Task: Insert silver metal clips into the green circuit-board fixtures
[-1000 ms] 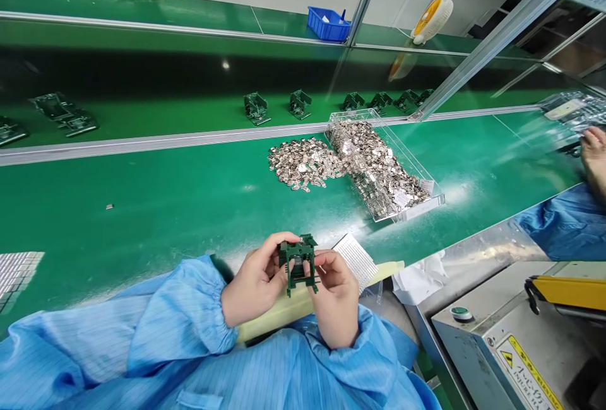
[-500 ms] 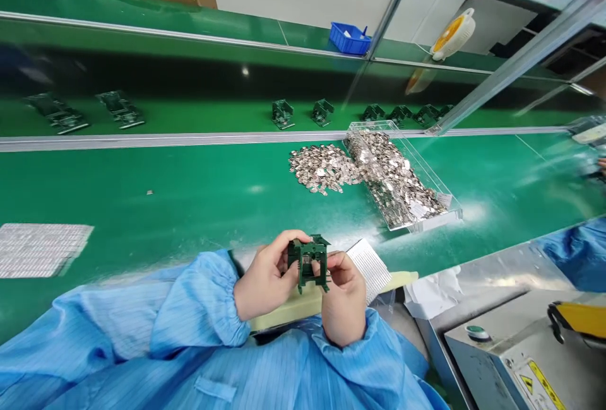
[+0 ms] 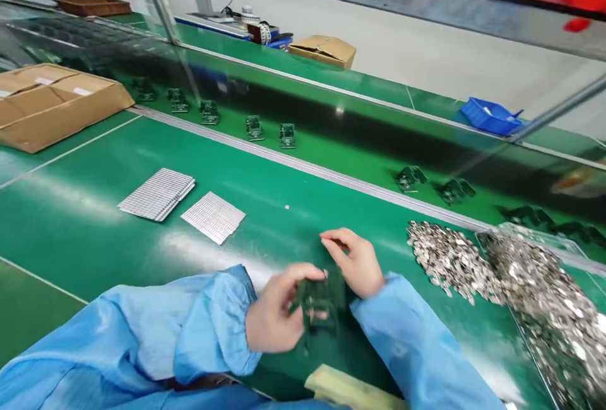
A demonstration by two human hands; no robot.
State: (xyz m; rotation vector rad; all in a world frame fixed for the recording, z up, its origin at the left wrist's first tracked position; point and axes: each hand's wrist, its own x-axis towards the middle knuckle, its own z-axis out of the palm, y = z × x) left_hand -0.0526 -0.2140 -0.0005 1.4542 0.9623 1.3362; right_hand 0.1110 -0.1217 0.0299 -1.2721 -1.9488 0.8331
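Right hand (image 3: 357, 262) is opening and lifting off green jig (image 3: 319, 303) near metal pile (image 3: 452, 258); left hand (image 3: 274, 309) is grasping it alone, and a weak grip could drop it.

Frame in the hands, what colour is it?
The frame is dark green, best seen in the head view.

The green conveyor bench (image 3: 265, 208) carried two silvery sheets of tiny parts (image 3: 156, 194) (image 3: 213, 217), a loose heap of small metal pieces (image 3: 449, 260), a clear acrylic tray (image 3: 530, 238) heaped with more, and a cardboard box (image 3: 57, 104).
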